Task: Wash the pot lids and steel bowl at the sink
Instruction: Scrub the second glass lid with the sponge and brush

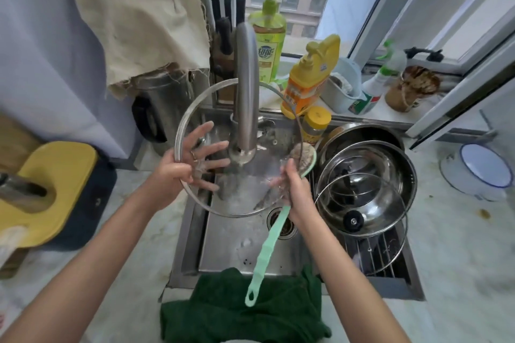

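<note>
Through the head view, I'm holding the lid [242,198] tilted over the sink [237,253], under the running tap [246,86]. My left grip [184,170] is pinching its rim, fingers spread behind the glass. My right grip [295,195] is clasping the brush [267,253]; its head seems to be touching the lid, though wet glass blurs that. I'm judging this the scrubbing step. Next I'd be turning the lid, then taking the second lid [362,203] lying in the bowl [390,153].

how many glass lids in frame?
2. One lid in the left hand under the tap; second lid lying in the steel bowl at right. More may hide beneath.
</note>
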The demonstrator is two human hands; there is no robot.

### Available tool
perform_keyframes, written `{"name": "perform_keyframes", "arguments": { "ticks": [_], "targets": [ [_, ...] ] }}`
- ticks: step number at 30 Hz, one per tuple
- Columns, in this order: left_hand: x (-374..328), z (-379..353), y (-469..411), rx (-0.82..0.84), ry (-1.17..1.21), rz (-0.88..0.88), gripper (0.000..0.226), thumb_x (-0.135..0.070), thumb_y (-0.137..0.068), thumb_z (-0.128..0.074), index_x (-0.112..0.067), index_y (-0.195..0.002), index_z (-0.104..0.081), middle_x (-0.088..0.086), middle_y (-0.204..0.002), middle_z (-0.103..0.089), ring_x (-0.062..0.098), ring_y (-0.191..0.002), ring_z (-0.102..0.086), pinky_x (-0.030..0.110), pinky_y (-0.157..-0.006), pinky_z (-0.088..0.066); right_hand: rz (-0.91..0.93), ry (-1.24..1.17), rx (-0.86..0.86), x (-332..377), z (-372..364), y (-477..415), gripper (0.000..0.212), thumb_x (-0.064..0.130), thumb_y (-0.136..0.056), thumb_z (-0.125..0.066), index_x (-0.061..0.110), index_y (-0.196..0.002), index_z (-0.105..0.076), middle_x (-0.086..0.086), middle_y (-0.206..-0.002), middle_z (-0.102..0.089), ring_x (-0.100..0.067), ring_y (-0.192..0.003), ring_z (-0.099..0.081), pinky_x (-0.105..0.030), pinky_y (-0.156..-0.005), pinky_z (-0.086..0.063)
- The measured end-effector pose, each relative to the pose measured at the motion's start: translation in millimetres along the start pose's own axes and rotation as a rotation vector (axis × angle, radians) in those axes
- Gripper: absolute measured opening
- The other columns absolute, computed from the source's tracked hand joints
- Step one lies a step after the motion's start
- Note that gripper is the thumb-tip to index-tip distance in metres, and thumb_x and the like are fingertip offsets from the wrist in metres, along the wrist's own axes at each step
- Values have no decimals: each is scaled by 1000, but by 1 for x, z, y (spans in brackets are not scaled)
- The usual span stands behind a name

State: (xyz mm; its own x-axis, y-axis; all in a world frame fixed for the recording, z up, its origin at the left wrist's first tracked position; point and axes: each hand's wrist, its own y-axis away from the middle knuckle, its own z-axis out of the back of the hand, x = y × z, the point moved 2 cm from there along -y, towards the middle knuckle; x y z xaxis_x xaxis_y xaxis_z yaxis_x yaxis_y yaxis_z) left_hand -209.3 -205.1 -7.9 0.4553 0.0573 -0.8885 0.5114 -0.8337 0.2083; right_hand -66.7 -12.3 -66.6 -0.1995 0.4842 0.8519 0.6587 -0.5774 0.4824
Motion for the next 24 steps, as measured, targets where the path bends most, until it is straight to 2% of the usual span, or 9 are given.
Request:
{"name": "perform_keyframes", "arguments": {
  "ticks": [4, 7, 10, 13, 17, 19, 21, 23, 24],
  "targets": [
    [28, -6, -23, -126, 170, 137, 85, 20, -66, -23, -24, -133, -49, 9, -122, -66, 37, -108, -65, 52, -66, -59, 183, 56, -174, 25, 24, 14, 34, 32, -95, -57, 8, -70, -59, -5, -51, -59, -19, -54, -55, -33, -70, -48],
    [58, -26, -29, -173, 350, 248, 82, 14, -56, -24, -19, -125, -56, 8, -115, -70, 33, -99, -69, 48, -60, -60, 293, 200, -224, 56, 30, 27, 18, 16, -92, -57, 5, -77, -60, -12, -50, -56, -18, -48, -54, -27, -60, -47],
    [81, -49, -30, -196, 458, 318, 80, 12, -57, -23, -14, -125, -54, 10, -113, -70, 33, -105, -65, 50, -68, -54, 291, 404, -246, 79, 40, 37, 24, 13, -88, -57, 6, -65, -62, -15, -48, -58, -15, -43, -51, -22, -47, -41],
    [90, -62, -23, -207, 528, 364, 77, 13, -58, -23, -9, -127, -51, 17, -119, -65, 36, -105, -64, 53, -70, -57, 187, 523, -247, 86, 54, 36, 37, 15, -87, -56, -1, -54, -61, -16, -46, -60, -20, -42, -53, -21, -41, -37],
    [84, -59, -4, -216, 544, 398, 67, 11, -67, -31, -7, -128, -50, 26, -122, -62, 44, -112, -59, 50, -70, -60, -67, 379, -183, 70, 68, 31, 23, 8, -92, -48, -4, -74, -55, -9, -41, -58, -9, -24, -37, -13, -27, -22],
    [72, -56, 9, -197, 492, 421, 47, 9, -75, -33, -5, -112, -59, 29, -126, -58, 47, -119, -53, 51, -83, -56, -192, 276, -134, 50, 74, 26, 20, 8, -94, -45, 0, -77, -52, -9, -43, -58, -7, -22, -28, -12, -25, -16],
    [59, -52, 23, -204, 402, 443, 37, 7, -84, -32, 0, -101, -64, 32, -127, -56, 46, -114, -58, 49, -79, -58, -302, 197, -74, 31, 75, 23, 20, 10, -96, -45, 2, -78, -49, -10, -46, -59, -6, -22, -30, -13, -23, -15],
    [50, -46, 34, -200, 330, 418, 50, 7, -86, -31, -1, -134, -46, 27, -111, -67, 37, -88, -71, 45, -61, -60, -380, 153, 8, 15, 68, 24, 19, 14, -98, -47, 4, -81, -49, -8, -49, -60, -6, -25, -37, -12, -24, -17],
    [47, -42, 38, -210, 274, 390, 63, 7, -87, -31, -11, -147, -32, 22, -105, -70, 34, -79, -73, 43, -57, -59, -399, 144, 44, 7, 65, 23, 21, 17, -98, -49, 5, -82, -50, -7, -51, -59, -5, -27, -37, -12, -25, -17]
  ]
}}
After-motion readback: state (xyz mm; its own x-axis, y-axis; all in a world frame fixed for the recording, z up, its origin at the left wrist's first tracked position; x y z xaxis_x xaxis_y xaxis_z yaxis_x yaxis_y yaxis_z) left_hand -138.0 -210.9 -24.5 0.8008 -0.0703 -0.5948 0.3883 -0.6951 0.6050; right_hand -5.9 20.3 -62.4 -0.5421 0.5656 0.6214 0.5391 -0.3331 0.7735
